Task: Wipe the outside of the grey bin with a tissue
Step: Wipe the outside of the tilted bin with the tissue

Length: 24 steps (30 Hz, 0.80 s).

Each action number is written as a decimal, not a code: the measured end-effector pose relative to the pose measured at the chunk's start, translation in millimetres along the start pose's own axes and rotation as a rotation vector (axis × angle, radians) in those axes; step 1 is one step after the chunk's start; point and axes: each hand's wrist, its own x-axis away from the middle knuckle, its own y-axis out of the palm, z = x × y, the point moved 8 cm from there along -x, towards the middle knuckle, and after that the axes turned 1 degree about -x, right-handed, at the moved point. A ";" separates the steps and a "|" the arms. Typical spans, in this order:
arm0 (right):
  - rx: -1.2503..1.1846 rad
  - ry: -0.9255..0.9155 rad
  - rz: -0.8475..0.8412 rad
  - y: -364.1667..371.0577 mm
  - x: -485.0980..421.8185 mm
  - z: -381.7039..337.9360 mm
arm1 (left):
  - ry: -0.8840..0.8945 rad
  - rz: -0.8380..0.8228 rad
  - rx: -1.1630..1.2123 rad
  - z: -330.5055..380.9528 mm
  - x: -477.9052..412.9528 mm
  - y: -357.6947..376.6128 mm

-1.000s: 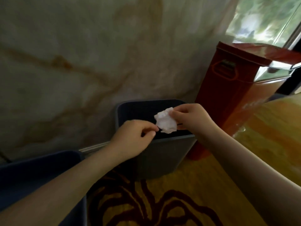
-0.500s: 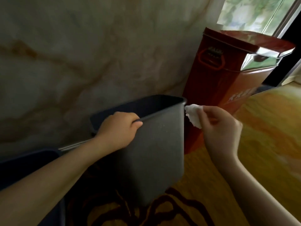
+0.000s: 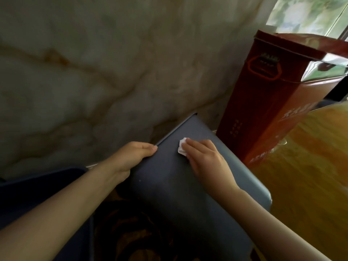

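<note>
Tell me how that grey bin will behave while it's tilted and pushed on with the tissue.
The grey bin looks light: the left hand alone holds it tilted by the rim. Its walls seem stiff, showing no dent under the right hand pressing the tissue. The smooth plastic may slip or swing if released.

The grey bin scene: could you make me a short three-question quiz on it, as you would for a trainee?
1. True or false: the right hand presses the tissue against an outer wall of the grey bin.
2. What does the left hand hold?
A. the red container
B. the grey bin's rim
C. the tissue
3. Fill in: the tall thing standing to the right, behind the bin, is coloured ____.

Key
1. True; the tissue lies flat under the fingertips on the wall.
2. B; the left hand has its grip on the rim edge, steadying the tilted bin.
3. Red; it is the red container by the marble wall.
</note>
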 end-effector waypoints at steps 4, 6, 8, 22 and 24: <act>-0.166 -0.008 -0.132 35.5 -0.2 4.0 | -0.138 0.042 0.067 -29.6 -5.3 -11.9; -0.176 -0.037 -0.180 56.0 2.7 2.9 | -0.241 0.029 0.098 -46.6 -6.7 -17.8; -0.197 -0.067 -0.205 71.1 2.3 3.1 | -0.376 -0.049 0.133 -64.7 -4.1 -21.9; -0.216 0.014 -0.138 112.2 -32.8 -30.1 | -0.519 -0.192 0.298 -108.3 -22.6 -43.6; -0.291 -0.063 -0.103 106.1 -14.5 -64.8 | -0.497 -0.231 0.310 -108.3 -24.1 -42.1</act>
